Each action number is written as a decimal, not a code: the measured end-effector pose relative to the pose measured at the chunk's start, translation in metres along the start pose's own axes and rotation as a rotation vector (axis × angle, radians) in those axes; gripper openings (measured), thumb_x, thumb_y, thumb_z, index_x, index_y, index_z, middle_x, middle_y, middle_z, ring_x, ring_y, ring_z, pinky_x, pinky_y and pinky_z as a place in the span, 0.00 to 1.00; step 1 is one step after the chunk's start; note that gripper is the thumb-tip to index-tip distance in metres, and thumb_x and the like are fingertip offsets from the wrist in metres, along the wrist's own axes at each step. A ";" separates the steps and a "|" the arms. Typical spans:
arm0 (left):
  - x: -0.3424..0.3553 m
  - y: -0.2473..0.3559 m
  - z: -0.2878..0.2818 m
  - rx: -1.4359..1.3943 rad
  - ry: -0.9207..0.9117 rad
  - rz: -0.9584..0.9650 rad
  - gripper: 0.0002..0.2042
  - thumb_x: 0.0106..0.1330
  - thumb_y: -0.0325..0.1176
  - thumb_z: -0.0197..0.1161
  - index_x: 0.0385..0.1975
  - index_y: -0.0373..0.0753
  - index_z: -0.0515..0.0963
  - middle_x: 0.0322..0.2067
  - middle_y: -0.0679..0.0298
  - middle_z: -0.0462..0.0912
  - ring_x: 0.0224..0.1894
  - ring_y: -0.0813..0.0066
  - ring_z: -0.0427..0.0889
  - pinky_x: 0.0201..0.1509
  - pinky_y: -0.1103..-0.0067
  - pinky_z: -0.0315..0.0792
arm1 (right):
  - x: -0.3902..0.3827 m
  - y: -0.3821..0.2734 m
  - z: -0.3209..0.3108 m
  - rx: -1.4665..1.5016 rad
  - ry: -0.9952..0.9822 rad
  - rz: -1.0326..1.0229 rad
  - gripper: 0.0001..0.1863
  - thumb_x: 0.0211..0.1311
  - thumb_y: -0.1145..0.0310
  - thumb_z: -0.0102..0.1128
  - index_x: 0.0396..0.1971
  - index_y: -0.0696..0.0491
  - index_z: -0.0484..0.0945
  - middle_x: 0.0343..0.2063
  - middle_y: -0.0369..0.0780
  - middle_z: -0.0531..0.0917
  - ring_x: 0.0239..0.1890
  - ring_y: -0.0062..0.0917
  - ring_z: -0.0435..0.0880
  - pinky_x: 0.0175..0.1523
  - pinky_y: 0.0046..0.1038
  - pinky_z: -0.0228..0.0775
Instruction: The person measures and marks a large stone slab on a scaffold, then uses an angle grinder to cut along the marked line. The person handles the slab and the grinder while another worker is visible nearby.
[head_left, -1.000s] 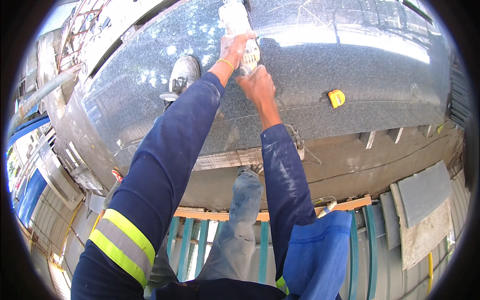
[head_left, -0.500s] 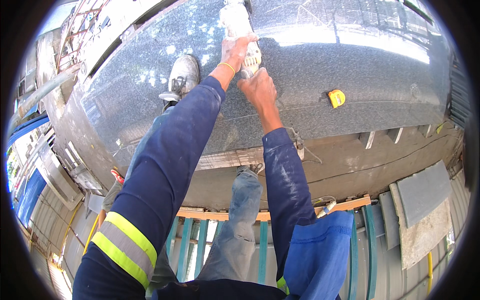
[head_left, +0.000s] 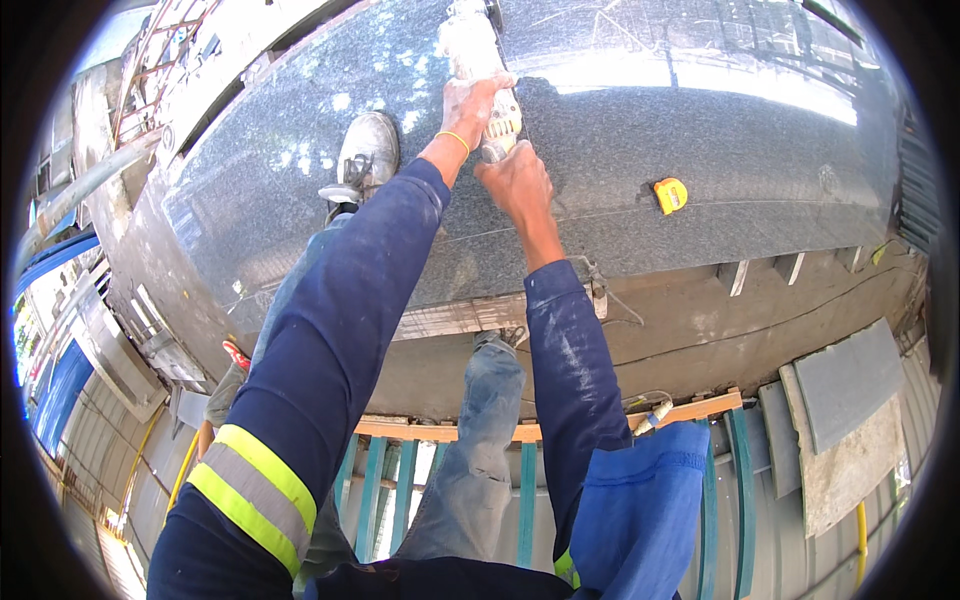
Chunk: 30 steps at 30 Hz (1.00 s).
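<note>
A dusty angle grinder [head_left: 504, 122] with a yellowish body points away from me over a dark grey polished stone slab [head_left: 640, 235]. My left hand [head_left: 468, 108], a yellow band at its wrist, is wrapped round the middle of the body. Nearer me, my right hand [head_left: 518, 184] grips the rear end. White dust and glare blur the grinder's far head, so its disc cannot be made out. A yellow tape measure [head_left: 671, 195] lies on the slab, right of my right hand. A pale line runs across the stone below it.
My left shoe [head_left: 368, 152] stands on the slab. A cord [head_left: 625, 305] hangs at its near edge, with a cable connector [head_left: 654, 415] by an orange beam [head_left: 705, 407]. Teal bars [head_left: 527, 500] lie below. Stone pieces [head_left: 850, 385] lean lower right. Another person's red footwear [head_left: 236, 352] shows left.
</note>
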<state>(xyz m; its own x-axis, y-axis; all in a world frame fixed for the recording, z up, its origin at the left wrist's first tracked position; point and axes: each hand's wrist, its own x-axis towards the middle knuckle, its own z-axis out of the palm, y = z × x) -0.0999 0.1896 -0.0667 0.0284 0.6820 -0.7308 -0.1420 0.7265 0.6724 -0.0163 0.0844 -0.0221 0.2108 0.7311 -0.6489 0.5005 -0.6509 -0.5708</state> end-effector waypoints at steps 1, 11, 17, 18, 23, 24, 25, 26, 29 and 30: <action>0.002 -0.001 -0.003 -0.018 -0.009 -0.002 0.09 0.59 0.30 0.70 0.35 0.34 0.79 0.25 0.60 0.82 0.22 0.68 0.83 0.24 0.71 0.81 | 0.000 -0.001 0.001 0.006 -0.004 -0.007 0.24 0.49 0.62 0.71 0.39 0.66 0.76 0.36 0.61 0.85 0.43 0.56 0.86 0.49 0.49 0.78; 0.013 0.003 -0.004 0.018 0.019 -0.024 0.09 0.60 0.31 0.70 0.35 0.35 0.79 0.23 0.60 0.82 0.20 0.67 0.83 0.23 0.70 0.81 | 0.012 -0.006 0.003 0.012 -0.015 0.016 0.25 0.49 0.62 0.70 0.41 0.66 0.76 0.38 0.61 0.85 0.45 0.56 0.86 0.50 0.49 0.77; 0.008 0.001 -0.001 0.019 0.034 -0.026 0.09 0.60 0.31 0.70 0.35 0.36 0.79 0.24 0.60 0.83 0.21 0.67 0.83 0.24 0.71 0.81 | 0.010 -0.005 0.002 0.011 -0.032 0.033 0.26 0.49 0.60 0.71 0.41 0.66 0.76 0.37 0.61 0.85 0.45 0.56 0.86 0.50 0.48 0.77; 0.007 -0.001 -0.001 0.020 0.029 -0.026 0.09 0.60 0.31 0.70 0.35 0.36 0.78 0.25 0.60 0.83 0.22 0.67 0.83 0.24 0.71 0.82 | 0.009 -0.003 0.003 0.013 -0.021 0.029 0.26 0.48 0.60 0.71 0.40 0.66 0.77 0.38 0.60 0.86 0.44 0.55 0.86 0.49 0.48 0.77; -0.002 -0.004 0.005 0.019 0.009 -0.016 0.08 0.60 0.31 0.69 0.35 0.37 0.78 0.25 0.60 0.82 0.22 0.68 0.83 0.25 0.71 0.82 | 0.001 0.010 0.002 0.014 0.004 0.021 0.27 0.46 0.59 0.72 0.39 0.65 0.77 0.37 0.60 0.86 0.43 0.54 0.86 0.49 0.47 0.77; 0.000 -0.005 0.000 0.011 0.004 -0.011 0.08 0.60 0.31 0.69 0.35 0.37 0.78 0.25 0.60 0.82 0.22 0.68 0.83 0.25 0.71 0.82 | -0.001 0.006 0.002 0.017 -0.004 0.011 0.26 0.48 0.60 0.72 0.39 0.65 0.77 0.37 0.60 0.85 0.43 0.55 0.86 0.49 0.48 0.77; 0.003 -0.007 -0.005 0.003 -0.002 -0.006 0.08 0.60 0.31 0.69 0.35 0.36 0.79 0.25 0.60 0.82 0.22 0.68 0.83 0.25 0.71 0.82 | -0.003 0.003 0.002 0.019 -0.012 0.002 0.24 0.49 0.61 0.71 0.39 0.65 0.76 0.37 0.61 0.85 0.44 0.55 0.86 0.49 0.48 0.77; 0.006 -0.008 -0.009 0.026 0.015 0.001 0.08 0.60 0.31 0.69 0.35 0.36 0.79 0.25 0.60 0.82 0.22 0.68 0.83 0.25 0.71 0.82 | -0.004 -0.001 0.002 0.021 -0.021 -0.007 0.23 0.50 0.62 0.71 0.39 0.65 0.76 0.37 0.61 0.85 0.44 0.56 0.86 0.49 0.49 0.78; 0.002 -0.006 0.000 0.057 0.023 0.009 0.09 0.61 0.32 0.68 0.36 0.35 0.80 0.26 0.60 0.82 0.22 0.68 0.83 0.26 0.71 0.82 | 0.000 0.005 0.000 0.028 0.003 0.016 0.26 0.46 0.59 0.71 0.39 0.66 0.77 0.37 0.61 0.85 0.43 0.56 0.86 0.49 0.47 0.76; 0.002 -0.005 -0.001 0.056 0.023 0.019 0.09 0.61 0.32 0.68 0.36 0.34 0.80 0.26 0.60 0.82 0.22 0.68 0.83 0.26 0.71 0.82 | 0.001 0.003 0.000 0.018 -0.006 0.022 0.25 0.48 0.61 0.70 0.39 0.66 0.77 0.37 0.61 0.85 0.43 0.56 0.86 0.49 0.48 0.77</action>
<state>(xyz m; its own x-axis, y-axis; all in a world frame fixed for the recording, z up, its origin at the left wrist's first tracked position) -0.0998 0.1875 -0.0718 0.0034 0.6937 -0.7203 -0.0863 0.7178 0.6909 -0.0147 0.0832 -0.0237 0.2164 0.7156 -0.6641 0.4808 -0.6701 -0.5655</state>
